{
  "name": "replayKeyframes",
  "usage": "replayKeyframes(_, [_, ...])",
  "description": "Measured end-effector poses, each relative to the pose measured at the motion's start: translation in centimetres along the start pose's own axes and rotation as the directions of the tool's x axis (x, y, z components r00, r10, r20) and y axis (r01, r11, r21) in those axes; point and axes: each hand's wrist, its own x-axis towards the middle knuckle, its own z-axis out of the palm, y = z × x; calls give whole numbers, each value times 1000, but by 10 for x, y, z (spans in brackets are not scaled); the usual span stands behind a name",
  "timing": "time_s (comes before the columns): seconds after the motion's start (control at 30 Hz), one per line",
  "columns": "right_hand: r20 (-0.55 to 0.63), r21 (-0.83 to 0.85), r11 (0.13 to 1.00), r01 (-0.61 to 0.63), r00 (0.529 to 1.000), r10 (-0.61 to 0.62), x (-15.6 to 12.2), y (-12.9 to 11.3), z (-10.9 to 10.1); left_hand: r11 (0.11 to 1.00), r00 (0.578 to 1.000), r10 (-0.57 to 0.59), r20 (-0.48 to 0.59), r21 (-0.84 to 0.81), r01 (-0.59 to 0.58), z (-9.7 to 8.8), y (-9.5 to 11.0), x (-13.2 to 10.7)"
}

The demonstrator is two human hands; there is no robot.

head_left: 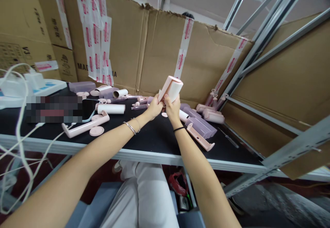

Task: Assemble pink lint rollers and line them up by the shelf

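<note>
Both my hands hold one pale pink lint roller [172, 87] up above the black table [144, 142], its roll tilted up to the right. My left hand [154, 107] is closed round the lower left of it. My right hand [172, 109] grips it from below, fingers wrapped on the base. A silver bracelet sits on my left wrist and a black band on my right.
Pink handles [85, 125], round caps [97, 131], white rolls [111, 108] and lilac covers [201, 125] lie scattered on the table. Cardboard walls [144, 49] stand behind. White cables [20, 142] hang at the left, a metal rack [257, 39] at the right.
</note>
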Motion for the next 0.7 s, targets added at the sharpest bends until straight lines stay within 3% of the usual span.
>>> replayKeyframes(0.27, [-11,33,999,-15,1000,15,2,4,1,984,998,52,21,171,-55,-8,-5,4])
replayKeyframes(0.5, [17,-181,978,-102,994,107,0,8,-7,985,985,-40,169,174,10,-26,-17,3])
replayKeyframes(0.7, [14,-55,994,-97,995,98,-3,16,-4,983,985,-37,169,182,5,-21,-14,-6])
